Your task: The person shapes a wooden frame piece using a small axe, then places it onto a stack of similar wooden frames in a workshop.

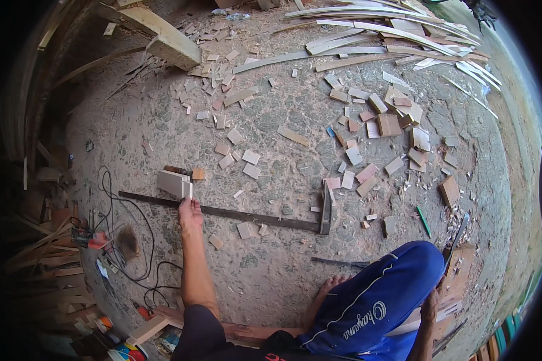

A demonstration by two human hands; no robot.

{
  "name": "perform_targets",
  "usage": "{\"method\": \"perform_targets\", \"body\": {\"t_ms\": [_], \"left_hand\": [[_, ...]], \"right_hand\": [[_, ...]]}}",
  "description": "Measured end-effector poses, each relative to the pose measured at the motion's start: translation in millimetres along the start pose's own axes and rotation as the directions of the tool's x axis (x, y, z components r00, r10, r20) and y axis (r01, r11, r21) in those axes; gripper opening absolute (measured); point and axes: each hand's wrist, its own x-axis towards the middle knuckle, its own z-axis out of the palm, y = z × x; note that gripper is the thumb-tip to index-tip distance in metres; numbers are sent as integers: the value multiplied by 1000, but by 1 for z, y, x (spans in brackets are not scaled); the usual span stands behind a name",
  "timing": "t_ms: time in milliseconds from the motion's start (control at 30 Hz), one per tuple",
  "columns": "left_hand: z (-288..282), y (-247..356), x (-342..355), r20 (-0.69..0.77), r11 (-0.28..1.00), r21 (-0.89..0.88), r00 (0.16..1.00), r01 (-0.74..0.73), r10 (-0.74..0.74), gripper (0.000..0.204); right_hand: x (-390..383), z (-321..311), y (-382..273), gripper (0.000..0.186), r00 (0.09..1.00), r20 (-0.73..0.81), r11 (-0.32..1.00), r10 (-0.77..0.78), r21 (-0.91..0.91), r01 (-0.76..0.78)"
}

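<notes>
My left hand (191, 213) reaches forward at left centre, fingers closed on the near end of a pale wooden block (173, 182). Beside that block are a small orange-brown wood piece (197, 173) and a dark strip. A long dark bar (259, 219) runs under my left wrist and ends at the right in a crosspiece (327, 209). My right hand (429, 302) is low at the right, by my bent knee; its fingers are partly hidden and I cannot make out its grip. Just beyond the knee, a narrow dark blade (459, 230) sticks up beside a wooden board (459, 269).
Small wood offcuts (367, 173) lie scattered over the dusty ground. Long thin strips (367, 57) are heaped at the far right, and a thick beam (173, 49) juts in at far left. A black cable (144, 274) coils near a red power tool (93, 237). A green stick (424, 221) lies right.
</notes>
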Motion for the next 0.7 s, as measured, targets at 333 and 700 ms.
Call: {"method": "perform_targets", "body": {"t_ms": [333, 700], "left_hand": [[43, -139, -240, 604, 789, 587, 549, 183, -577, 24], [137, -293, -374, 944, -79, -149, -118, -986, -309, 67]], "right_hand": [[-35, 12, 3, 26, 959, -280, 966, 46, 257, 29], [-86, -1, 36, 26, 948, -277, 819, 156, 573, 33]]}}
